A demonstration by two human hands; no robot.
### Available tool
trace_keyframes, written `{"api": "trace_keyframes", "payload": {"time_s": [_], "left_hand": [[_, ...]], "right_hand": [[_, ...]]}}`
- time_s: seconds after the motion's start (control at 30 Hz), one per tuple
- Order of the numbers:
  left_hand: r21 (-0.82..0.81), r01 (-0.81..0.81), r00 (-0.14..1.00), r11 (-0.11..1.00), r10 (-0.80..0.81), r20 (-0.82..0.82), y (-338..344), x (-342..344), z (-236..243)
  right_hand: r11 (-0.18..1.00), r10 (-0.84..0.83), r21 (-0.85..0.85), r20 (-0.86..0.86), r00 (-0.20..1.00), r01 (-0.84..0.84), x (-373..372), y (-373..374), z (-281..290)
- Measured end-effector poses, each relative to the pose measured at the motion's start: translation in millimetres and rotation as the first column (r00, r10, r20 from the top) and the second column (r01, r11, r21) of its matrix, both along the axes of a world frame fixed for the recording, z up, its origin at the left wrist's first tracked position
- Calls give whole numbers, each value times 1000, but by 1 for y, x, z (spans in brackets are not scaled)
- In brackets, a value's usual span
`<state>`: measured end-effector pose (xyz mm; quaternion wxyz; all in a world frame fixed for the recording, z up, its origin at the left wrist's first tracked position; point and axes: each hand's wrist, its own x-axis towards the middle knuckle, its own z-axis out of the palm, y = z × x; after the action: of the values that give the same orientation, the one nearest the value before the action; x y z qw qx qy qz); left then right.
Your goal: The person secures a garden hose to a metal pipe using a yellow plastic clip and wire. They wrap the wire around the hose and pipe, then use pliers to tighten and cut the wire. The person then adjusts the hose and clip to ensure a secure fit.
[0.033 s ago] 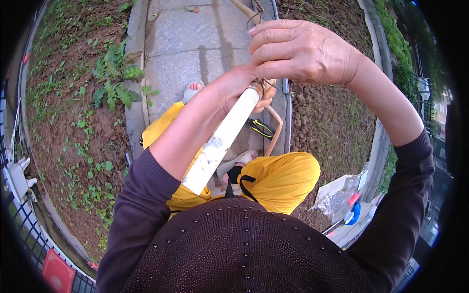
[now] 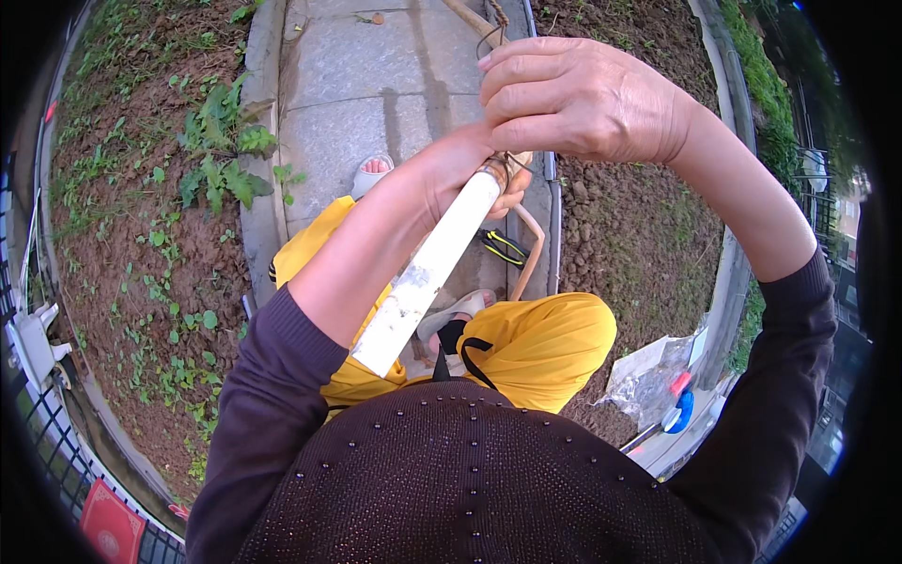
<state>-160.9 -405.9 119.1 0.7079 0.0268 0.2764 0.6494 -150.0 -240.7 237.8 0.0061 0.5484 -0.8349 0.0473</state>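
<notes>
A white pipe [image 2: 427,277] slants up from my lap, scuffed with grey marks near its lower end. My left hand [image 2: 514,186] is closed around its upper end, the fingers showing on the right side. Thin dark wire [image 2: 508,164] is wound at that end, partly covered by the hands. Above it, my right hand [image 2: 587,103] has its fingers pinched together on the wire; a bent length of it shows by the fingertips. A brown wooden stick [image 2: 534,240] passes behind the hands, bent at its lower part, and reappears at the top beside a twisted wire.
Black-and-yellow pliers [image 2: 505,247] lie on the stone path [image 2: 343,85] between my feet. Soil beds flank it, with leafy plants [image 2: 221,141] on the left. At right lie a clear plastic bag [image 2: 648,376] and a blue object [image 2: 678,412].
Almost nothing differs. The white pipe and my right hand have shifted very slightly, and both grips stay the same.
</notes>
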Motion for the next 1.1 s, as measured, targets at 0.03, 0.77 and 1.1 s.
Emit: {"api": "trace_keyframes", "payload": {"time_s": [0.03,0.77,1.1], "left_hand": [[-34,0,1000,999,0,-6,-1,1,0],[-69,-64,992,996,71,103,0,11,-13],[-77,-183,976,980,190,101,11,24,-7]], "right_hand": [[1000,-8,29,11,1000,8,-2,-2,1],[713,-700,288,340,628,639,24,-1,-14],[324,-792,60,563,236,944,86,-13,-30]]}}
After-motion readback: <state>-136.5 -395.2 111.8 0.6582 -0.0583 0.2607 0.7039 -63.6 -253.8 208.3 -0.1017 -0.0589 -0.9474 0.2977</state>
